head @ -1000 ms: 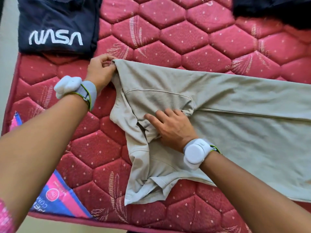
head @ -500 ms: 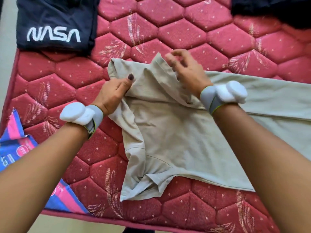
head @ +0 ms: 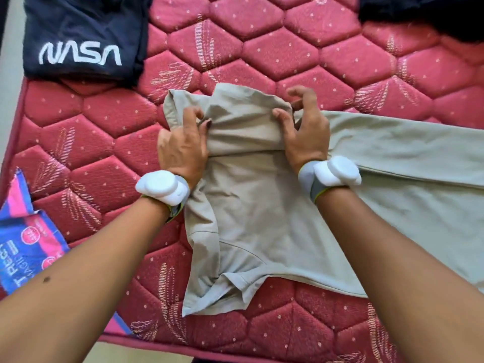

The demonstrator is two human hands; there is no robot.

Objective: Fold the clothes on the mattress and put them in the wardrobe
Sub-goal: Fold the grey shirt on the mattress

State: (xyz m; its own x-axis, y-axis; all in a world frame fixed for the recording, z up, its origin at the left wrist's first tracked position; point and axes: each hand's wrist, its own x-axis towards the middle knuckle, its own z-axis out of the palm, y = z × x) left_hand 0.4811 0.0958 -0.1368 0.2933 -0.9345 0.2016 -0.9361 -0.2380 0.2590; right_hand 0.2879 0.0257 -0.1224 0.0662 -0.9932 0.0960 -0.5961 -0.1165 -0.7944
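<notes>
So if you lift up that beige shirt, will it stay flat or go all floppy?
Probably floppy: the beige shirt already wrinkles and bunches where the left hand and right hand pinch it. It looks thin, so likely light. It should not slide much on the quilted mattress.

"NASA" in white on the folded navy garment (head: 81,40); the blue-pink label's (head: 28,247) print is unreadable.

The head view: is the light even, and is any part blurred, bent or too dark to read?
Head view: soft, even daylight, no glare on the mattress; beige shirt and both hands sharp; wide-angle bending at the edges; the dark garment top right shows no detail.
</notes>
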